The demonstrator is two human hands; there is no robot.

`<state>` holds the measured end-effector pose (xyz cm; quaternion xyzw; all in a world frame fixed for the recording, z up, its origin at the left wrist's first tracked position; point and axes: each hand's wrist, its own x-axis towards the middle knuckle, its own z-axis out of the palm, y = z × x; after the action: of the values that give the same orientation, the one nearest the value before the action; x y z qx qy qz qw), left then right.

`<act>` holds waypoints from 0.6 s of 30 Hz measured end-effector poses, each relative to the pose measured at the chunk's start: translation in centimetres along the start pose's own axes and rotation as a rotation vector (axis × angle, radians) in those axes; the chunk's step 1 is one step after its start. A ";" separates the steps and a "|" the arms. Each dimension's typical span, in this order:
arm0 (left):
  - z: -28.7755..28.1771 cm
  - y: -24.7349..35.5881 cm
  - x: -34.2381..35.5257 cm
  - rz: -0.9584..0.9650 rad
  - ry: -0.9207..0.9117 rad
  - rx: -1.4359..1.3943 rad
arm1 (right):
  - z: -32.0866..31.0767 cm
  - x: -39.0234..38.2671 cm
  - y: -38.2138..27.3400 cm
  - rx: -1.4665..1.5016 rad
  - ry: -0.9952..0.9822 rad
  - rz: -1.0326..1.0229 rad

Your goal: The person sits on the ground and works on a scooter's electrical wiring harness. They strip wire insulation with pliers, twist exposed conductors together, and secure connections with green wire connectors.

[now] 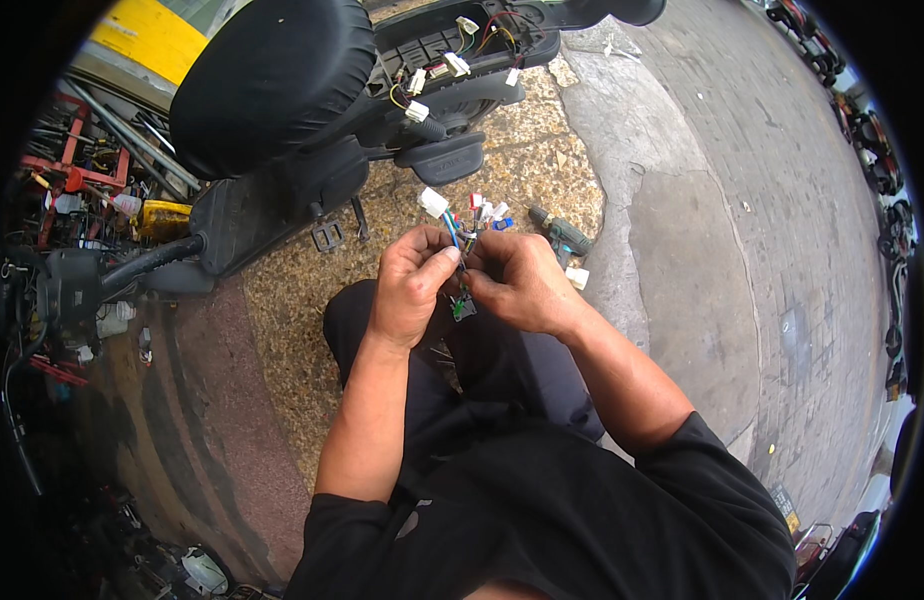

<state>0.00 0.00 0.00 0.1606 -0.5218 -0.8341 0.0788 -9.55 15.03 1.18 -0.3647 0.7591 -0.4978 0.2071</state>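
Observation:
Between my two hands, just above my knees, is a wiring harness with several coloured wires. My left hand (414,280) pinches the wires with thumb and forefinger. Close beside it, my right hand (527,277) grips the same bundle, its fingers curled and partly hidden. A white connector (434,203) on blue and green wires sticks up past the left fingers. Smaller white, red and blue connectors (494,213) stand out beyond the right fingers. Below the hands hang a green connector (459,308) and a small dark part. The exact spot where the fingertips meet is hidden.
Ahead stands a scooter with a black seat (272,85) and an opened body showing loose white connectors (455,65). A cordless drill (562,232) lies on the ground beyond my right hand. Tools and metal parts (82,190) crowd the left. Parked scooters (862,130) line the far right.

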 end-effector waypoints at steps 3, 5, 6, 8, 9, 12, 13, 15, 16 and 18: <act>0.1 0.3 0.0 -0.003 0.018 -0.002 | 0.2 0.1 0.0 0.004 0.002 -0.006; 0.0 0.5 0.0 -0.017 0.004 -0.030 | 0.2 0.2 0.0 0.002 -0.001 -0.007; 0.1 0.5 0.0 -0.020 0.002 -0.033 | 0.1 0.2 0.1 -0.003 0.000 -0.007; 0.0 0.5 0.0 -0.023 0.000 -0.038 | 0.1 0.2 0.1 -0.007 -0.005 -0.003; 0.0 0.5 0.0 -0.021 -0.008 -0.040 | 0.1 0.2 0.1 -0.005 -0.007 -0.007; 0.0 0.5 0.0 0.003 -0.030 -0.028 | 0.1 0.1 0.0 -0.001 -0.016 -0.002; 0.1 0.4 0.0 0.022 -0.036 -0.012 | 0.2 0.1 0.0 0.005 -0.013 -0.002; 0.0 0.3 0.0 0.041 -0.044 0.011 | 0.2 0.2 -0.1 0.006 -0.012 -0.004; -0.1 0.2 0.1 0.040 -0.047 0.017 | 0.1 0.1 -0.1 0.001 -0.013 -0.004; -0.2 0.1 0.1 0.039 -0.043 0.026 | 0.1 0.2 -0.1 -0.008 -0.014 -0.012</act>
<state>-0.02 -0.29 -0.02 0.1334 -0.5372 -0.8288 0.0816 -9.53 14.82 1.28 -0.3734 0.7575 -0.4934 0.2081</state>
